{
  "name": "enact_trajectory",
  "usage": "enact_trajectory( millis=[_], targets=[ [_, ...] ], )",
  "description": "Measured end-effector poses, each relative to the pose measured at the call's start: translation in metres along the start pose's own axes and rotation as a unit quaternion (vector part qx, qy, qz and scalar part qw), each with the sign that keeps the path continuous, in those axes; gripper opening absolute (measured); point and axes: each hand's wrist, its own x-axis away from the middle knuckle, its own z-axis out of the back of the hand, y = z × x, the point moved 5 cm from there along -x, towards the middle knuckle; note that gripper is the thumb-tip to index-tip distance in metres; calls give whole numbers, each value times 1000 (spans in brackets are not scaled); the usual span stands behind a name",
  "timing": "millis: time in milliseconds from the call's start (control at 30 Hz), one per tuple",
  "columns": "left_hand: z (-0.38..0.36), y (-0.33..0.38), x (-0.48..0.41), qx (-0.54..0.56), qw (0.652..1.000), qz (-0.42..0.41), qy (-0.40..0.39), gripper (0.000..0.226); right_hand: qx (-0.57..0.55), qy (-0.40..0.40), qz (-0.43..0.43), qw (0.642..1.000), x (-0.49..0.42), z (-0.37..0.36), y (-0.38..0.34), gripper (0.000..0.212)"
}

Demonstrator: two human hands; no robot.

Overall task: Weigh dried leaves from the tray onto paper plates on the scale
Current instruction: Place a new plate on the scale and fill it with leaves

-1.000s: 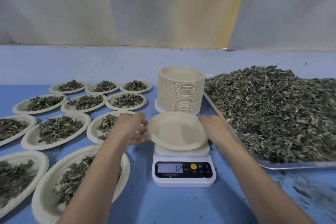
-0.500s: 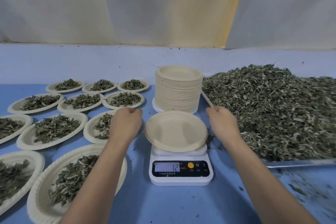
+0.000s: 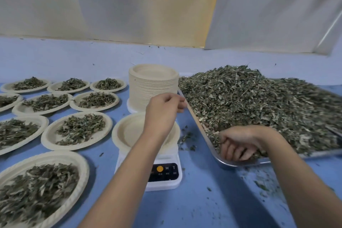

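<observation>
An empty paper plate (image 3: 129,132) sits on the white digital scale (image 3: 166,174) in the middle of the blue table. My left hand (image 3: 162,111) hovers above the plate's far right side with loosely curled fingers and holds nothing; my forearm hides part of the plate and the scale's display. To the right, a metal tray (image 3: 210,144) holds a big heap of dried leaves (image 3: 259,102). My right hand (image 3: 238,142) is in the tray's near left corner, fingers curled down into the leaves and gripping a handful.
A tall stack of empty paper plates (image 3: 153,83) stands just behind the scale. Several plates filled with leaves (image 3: 77,129) cover the table's left side. Loose leaf crumbs (image 3: 187,140) lie between scale and tray and on the table at the near right.
Both hands have let go of the plate on the scale. My right hand moved right and down into the tray's leaves. My left hand rose above the plate toward the tray edge.
</observation>
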Motion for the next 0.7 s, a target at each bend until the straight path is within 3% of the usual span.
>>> enact_trajectory(
  millis=[67,200,267,400,467,567,633,700],
  targets=[
    [-10,2,-2,12,1000,3,-12,29,-4,19,11,1000,-10,0,-7,49],
    [-18,2,-8,38,999,8,-17,28,-62,169,88,980,-40,17,-45,46],
    [-18,1,-12,40,999,11,-14,28,-31,243,132,961,-55,28,-64,45],
    [-16,-4,-16,50,998,25,-17,29,27,349,138,927,-77,45,-80,40],
    [-12,-4,-18,65,997,34,-18,29,28,427,140,893,-77,50,-79,41],
    [-2,-2,-23,102,994,47,-8,27,107,556,203,799,-61,55,-83,31],
    [3,-2,-24,125,991,56,-4,26,189,527,243,792,-66,53,-88,27],
    [8,-2,-24,132,989,64,1,25,261,426,220,838,-85,45,-85,42]
  ],
)
